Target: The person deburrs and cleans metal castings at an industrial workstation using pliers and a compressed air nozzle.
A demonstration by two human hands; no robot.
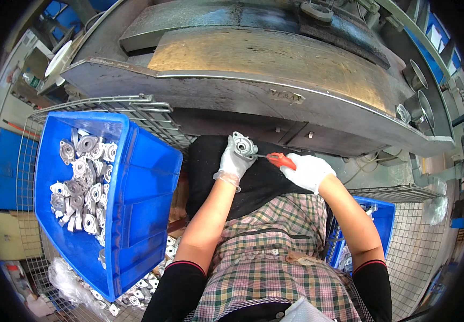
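Head view: left hand (234, 162), white-gloved, fingers curled tight around a small silver cast-metal housing with a round bore (242, 145), held above the black lap cloth (253, 177). Right hand (308, 170), also gloved, fingers closed around the orange handle of a thin-bladed tool (278, 159); the blade tip touched the casting just right of the left fingers. Well left of the left fingers sat a blue plastic bin (140, 182) of similar grey castings (81, 182). Beyond both hands ran a dark steel machine bed (275, 80).
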